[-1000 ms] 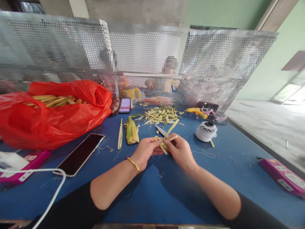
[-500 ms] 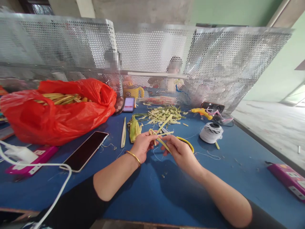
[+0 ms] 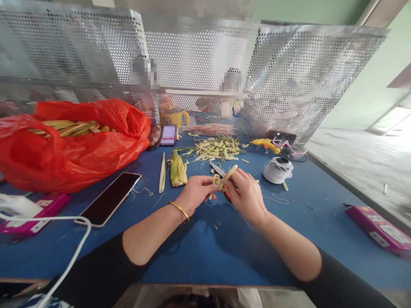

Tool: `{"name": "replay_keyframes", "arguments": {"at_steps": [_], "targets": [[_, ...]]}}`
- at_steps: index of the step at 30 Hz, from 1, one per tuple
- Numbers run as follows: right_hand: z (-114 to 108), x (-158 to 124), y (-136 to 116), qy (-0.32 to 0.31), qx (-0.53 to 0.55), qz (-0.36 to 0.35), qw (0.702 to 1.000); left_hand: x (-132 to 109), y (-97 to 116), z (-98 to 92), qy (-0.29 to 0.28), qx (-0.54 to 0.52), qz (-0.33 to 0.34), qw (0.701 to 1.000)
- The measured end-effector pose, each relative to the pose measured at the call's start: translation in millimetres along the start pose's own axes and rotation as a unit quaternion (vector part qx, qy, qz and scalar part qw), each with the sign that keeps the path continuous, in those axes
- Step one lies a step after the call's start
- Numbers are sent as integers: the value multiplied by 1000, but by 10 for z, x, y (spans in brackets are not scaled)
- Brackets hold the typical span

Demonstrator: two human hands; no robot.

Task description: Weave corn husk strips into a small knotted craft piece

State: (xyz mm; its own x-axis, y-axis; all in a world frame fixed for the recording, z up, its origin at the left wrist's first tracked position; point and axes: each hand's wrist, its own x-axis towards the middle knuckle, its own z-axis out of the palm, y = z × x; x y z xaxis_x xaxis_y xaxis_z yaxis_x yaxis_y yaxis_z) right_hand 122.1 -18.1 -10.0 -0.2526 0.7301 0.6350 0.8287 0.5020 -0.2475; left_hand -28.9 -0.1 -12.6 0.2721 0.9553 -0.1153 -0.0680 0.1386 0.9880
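Observation:
Both my hands meet over the middle of the blue table (image 3: 199, 256). My left hand (image 3: 196, 193), with a gold bangle on the wrist, pinches a folded yellow-green leaf strip (image 3: 224, 179). My right hand (image 3: 245, 194) grips the other side of the same strip, fingers closed round it. One end of the strip sticks up between the hands. Scissors (image 3: 218, 170) lie on the table just behind my fingers, partly hidden.
A red plastic bag (image 3: 70, 149) of leaf strips sits far left. A phone (image 3: 109, 199), pink boxes (image 3: 379, 229), a white cable (image 3: 64, 265), a leaf bundle (image 3: 177, 169), cuttings (image 3: 216, 149), a thread spool (image 3: 278, 170) and a glue gun (image 3: 265, 145) lie around. A perforated metal screen (image 3: 289, 81) closes the back.
The long curved loop of strip that my right hand held out to the right is drawn in. Both hands have closed together on the strip.

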Motion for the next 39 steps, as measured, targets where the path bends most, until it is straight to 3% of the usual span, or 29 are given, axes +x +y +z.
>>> {"name": "replay_keyframes", "arguments": {"at_steps": [4, 8, 10, 14, 18, 21, 27, 30, 32, 35, 37, 39], "targets": [[32, 15, 22, -56, -7, 119, 991, -29, 9, 21, -37, 13, 3, 999], [59, 9, 21, -79, -16, 149, 986, -55, -5, 74, -21, 13, 1, 1000], [45, 5, 22, -50, -28, 115, 992, -46, -21, 83, 15, 7, -4, 1000], [-49, 15, 26, 56, -82, -43, 994, 13, -33, 32, 72, -54, -23, 996], [-56, 12, 16, 2, -158, -148, 976, 52, -2, -34, 113, -125, -58, 984], [12, -8, 16, -29, -183, -142, 972, 50, 21, -41, 118, -144, -78, 979], [11, -6, 37, -19, -198, -106, 974, 33, 13, -16, 107, -150, -87, 979], [13, -19, -2, -51, -158, -107, 980, 30, -7, -5, 113, -131, -82, 982], [46, -40, -40, -74, -75, -71, 992, 29, -19, -1, 112, -115, -69, 985], [124, -61, -72, -120, 112, 76, 984, 32, -25, -6, 105, -100, -57, 988], [175, -52, -64, -146, 246, 207, 936, 36, -19, -17, 118, -105, -54, 986], [207, -27, -43, -127, 364, 311, 869, 39, -9, -27, 132, -114, -53, 983]]}}
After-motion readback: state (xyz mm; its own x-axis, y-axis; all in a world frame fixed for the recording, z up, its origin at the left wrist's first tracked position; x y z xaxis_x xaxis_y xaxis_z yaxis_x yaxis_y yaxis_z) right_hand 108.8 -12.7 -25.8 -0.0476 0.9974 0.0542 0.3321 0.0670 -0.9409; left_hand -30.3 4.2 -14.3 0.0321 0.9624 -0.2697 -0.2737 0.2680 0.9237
